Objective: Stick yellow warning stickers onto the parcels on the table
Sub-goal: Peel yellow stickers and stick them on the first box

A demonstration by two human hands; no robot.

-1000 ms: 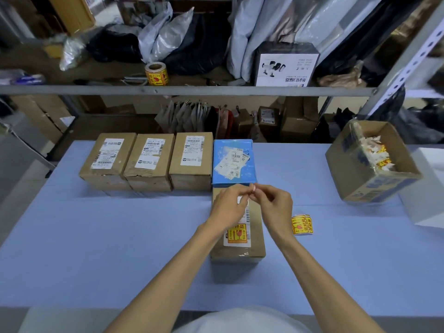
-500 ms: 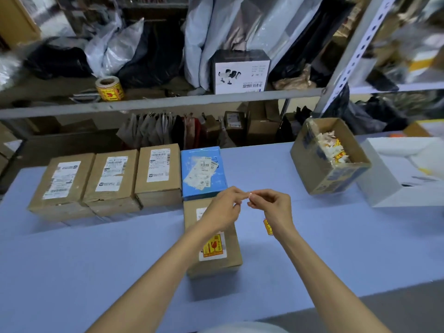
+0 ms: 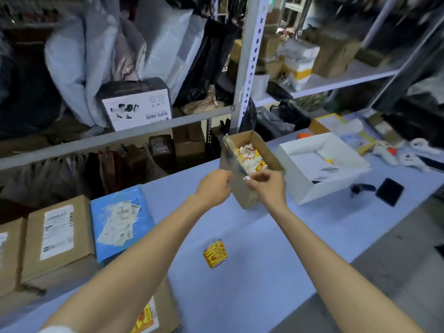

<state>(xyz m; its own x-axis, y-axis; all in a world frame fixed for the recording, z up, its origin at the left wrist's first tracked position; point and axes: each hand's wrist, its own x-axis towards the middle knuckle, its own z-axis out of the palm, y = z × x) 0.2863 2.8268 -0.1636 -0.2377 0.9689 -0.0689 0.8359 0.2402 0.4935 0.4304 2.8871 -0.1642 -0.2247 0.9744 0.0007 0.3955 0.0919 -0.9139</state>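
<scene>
Bare left hand and right hand, fingers plain. Both forearms uncovered right down to the bottom of the frame. Scrap of white fabric at the bottom edge by the left arm, sleeve or shirt, too blurred and cropped to tell which
</scene>
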